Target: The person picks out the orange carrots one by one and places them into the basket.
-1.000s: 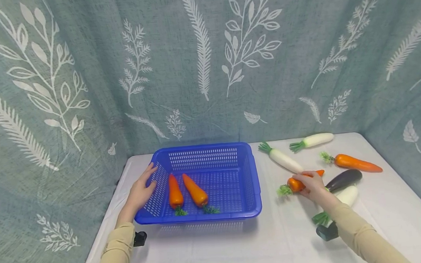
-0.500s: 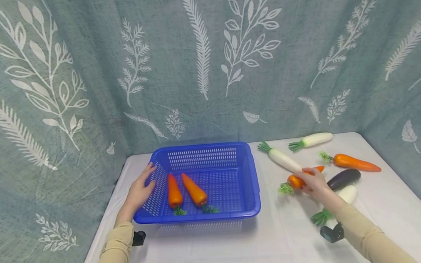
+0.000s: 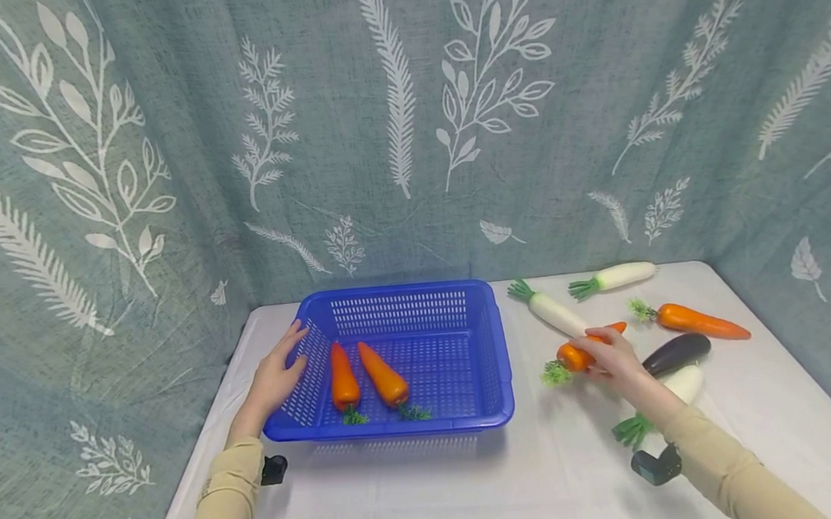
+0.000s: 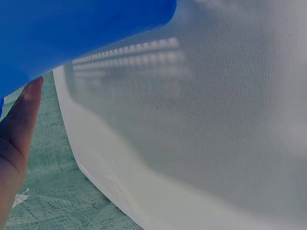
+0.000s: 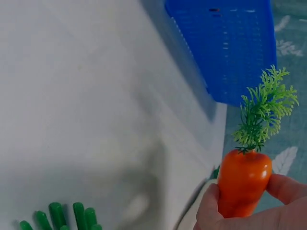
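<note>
My right hand [image 3: 613, 358] grips an orange carrot [image 5: 243, 179] with leafy green tops, thumb and fingers on either side of its thick end. The carrot's tapered end pokes out past the hand in the head view. My left hand [image 3: 276, 383] rests at the left rim of a blue plastic basket [image 3: 494, 360], fingers extended. In the left wrist view a straight finger [image 4: 29, 108] reaches the basket's edge. Inside the basket lie two carrots, a left one [image 3: 344, 381] and a right one [image 3: 384, 375], tops toward the front.
Right of the basket lie a white radish [image 3: 555, 311], another radish [image 3: 625, 275] at the back, a carrot [image 3: 703, 322], a dark eggplant [image 3: 679, 353] and a third radish [image 3: 686, 384], partly behind the right forearm. A leaf-print curtain [image 3: 404, 128] surrounds the white table [image 3: 436, 497].
My right hand has raised the carrot slightly, and over the last half second carried it a little to the left. My left hand and the basket have stayed in place.
</note>
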